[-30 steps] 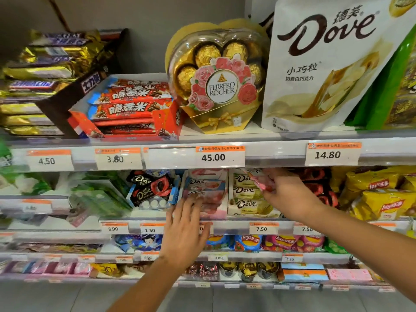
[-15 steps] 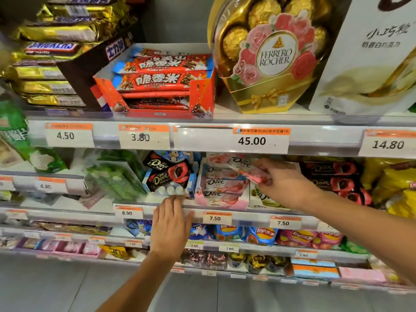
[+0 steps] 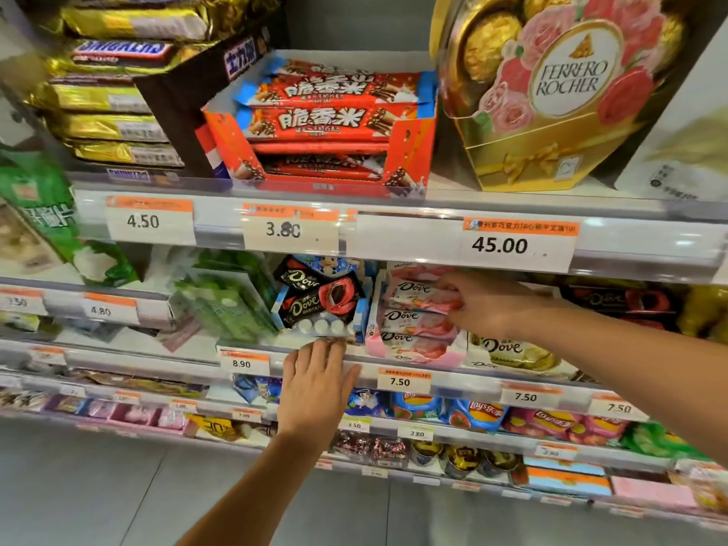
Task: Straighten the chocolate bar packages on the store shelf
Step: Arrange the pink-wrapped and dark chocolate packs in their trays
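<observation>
At shelf edge [image 3: 453,374], left hand [image 3: 315,384]; right hand [image 3: 486,305] seemingly gripping pink bar [image 3: 421,295].

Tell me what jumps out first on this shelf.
The gold Ferrero Rocher box dominates the top shelf at upper right, next to a red tray of bars. One shelf down, the right hand grips the top pink Dove bar, while the left hand rests flat on the shelf edge.

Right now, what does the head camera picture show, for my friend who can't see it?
A person's right hand grips the top pink Dove chocolate bar in a pink display box on a store shelf. The left hand rests flat on the shelf's front edge, below dark Dove bars.
</observation>
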A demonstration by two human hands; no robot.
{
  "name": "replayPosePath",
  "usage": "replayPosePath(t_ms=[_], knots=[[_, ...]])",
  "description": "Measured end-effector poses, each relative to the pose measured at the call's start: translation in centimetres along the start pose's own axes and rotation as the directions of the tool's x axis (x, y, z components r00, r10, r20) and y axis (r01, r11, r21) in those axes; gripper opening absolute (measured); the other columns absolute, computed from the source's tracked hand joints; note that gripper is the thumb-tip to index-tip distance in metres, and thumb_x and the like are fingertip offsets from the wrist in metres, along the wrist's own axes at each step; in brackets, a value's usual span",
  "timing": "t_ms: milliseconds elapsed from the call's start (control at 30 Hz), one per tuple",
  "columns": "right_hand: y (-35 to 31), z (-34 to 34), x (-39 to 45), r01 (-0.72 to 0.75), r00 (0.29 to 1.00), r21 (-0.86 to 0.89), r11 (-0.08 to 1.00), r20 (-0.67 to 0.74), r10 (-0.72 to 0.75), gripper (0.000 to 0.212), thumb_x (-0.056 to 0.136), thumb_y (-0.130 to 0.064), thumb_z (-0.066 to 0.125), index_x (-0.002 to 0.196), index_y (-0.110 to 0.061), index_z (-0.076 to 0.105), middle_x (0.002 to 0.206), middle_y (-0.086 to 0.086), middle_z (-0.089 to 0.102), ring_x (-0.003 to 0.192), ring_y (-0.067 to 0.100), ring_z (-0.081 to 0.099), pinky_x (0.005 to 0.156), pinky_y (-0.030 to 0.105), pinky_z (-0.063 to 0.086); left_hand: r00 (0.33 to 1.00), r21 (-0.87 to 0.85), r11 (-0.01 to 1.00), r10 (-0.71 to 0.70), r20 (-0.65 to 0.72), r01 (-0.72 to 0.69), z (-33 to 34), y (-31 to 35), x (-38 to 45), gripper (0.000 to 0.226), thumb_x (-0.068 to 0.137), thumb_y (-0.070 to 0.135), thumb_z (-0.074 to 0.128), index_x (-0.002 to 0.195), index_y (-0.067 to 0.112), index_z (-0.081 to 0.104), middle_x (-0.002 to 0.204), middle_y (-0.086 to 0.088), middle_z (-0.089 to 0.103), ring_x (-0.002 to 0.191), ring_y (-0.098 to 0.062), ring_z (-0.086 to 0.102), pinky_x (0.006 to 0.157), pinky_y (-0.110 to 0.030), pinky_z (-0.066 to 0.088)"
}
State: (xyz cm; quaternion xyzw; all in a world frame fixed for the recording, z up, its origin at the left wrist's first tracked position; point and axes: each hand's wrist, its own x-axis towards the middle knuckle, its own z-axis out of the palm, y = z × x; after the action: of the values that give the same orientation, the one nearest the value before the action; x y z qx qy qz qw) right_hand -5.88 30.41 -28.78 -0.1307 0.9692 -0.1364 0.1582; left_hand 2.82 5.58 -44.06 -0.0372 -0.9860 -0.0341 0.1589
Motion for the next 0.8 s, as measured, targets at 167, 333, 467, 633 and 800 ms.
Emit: replayPosePath(t_ms=[167,333,467,633,800], knots=[[-1.0,0.3,1.3,0.01,0.999,0.015,1.0,0.031,-0.011,0.062,0.091,-0.014,0.069,0.147,-0.019,0.042,0.146,0.003,0.052,0.129,0.024,0.052,0.086,0.021,0.038,0.999,0.004,1.0,0.014,-0.031,-0.014,0.2,-0.1,-0.1,0.039,0.099,0.049,0.039,0.111,0.017,0.059,0.102,-0.004,0.058,0.093,-0.028,0.055,0.091,-0.045,0.045],[-1.4,0.5,1.9,0.026,0.999,-0.008,1.0,0.046,-0.026,0.055,0.089,-0.014,0.071,0.139,-0.018,0.048,0.137,0.002,0.058,0.117,0.022,0.058,0.079,0.021,0.042,0.999,0.018,1.0,0.019,-0.039,-0.018,0.3,-0.2,0.0,0.04,0.1,0.049,0.039,0.11,0.016,0.06,0.101,-0.004,0.059,0.092,-0.027,0.056,0.09,-0.044,0.045],[-0.8,0.0,1.4,0.084,0.994,-0.094,0.992,0.073,-0.077,0.048,0.083,-0.024,0.073,0.129,-0.022,0.057,0.123,-0.002,0.063,0.1,0.017,0.059,0.077,0.026,0.051,0.999,0.015,1.0,0.021,-0.038,-0.021,0.3,-0.3,0.0,0.04,0.1,0.049,0.039,0.113,0.017,0.059,0.103,-0.004,0.059,0.093,-0.027,0.056,0.091,-0.044,0.046],[-0.7,0.1,0.7,0.105,0.982,-0.057,0.993,0.163,-0.095,0.05,0.077,-0.03,0.079,0.123,-0.028,0.059,0.117,-0.005,0.063,0.102,0.017,0.059,0.089,0.036,0.054,1.0,0.013,1.0,0.022,-0.023,-0.022,0.3,-0.3,0.0,0.041,0.101,0.05,0.036,0.114,0.017,0.058,0.104,-0.003,0.058,0.093,-0.026,0.055,0.092,-0.044,0.046],[-0.8,1.0,1.1,0.134,0.973,-0.068,0.989,0.2,-0.118,0.053,0.077,-0.038,0.08,0.124,-0.028,0.056,0.116,-0.005,0.063,0.103,0.017,0.06,0.091,0.038,0.054,0.999,0.006,1.0,0.021,-0.031,-0.021,0.3,-0.2,0.0,0.039,0.101,0.048,0.039,0.113,0.017,0.059,0.103,-0.004,0.058,0.093,-0.027,0.055,0.092,-0.044,0.045]])
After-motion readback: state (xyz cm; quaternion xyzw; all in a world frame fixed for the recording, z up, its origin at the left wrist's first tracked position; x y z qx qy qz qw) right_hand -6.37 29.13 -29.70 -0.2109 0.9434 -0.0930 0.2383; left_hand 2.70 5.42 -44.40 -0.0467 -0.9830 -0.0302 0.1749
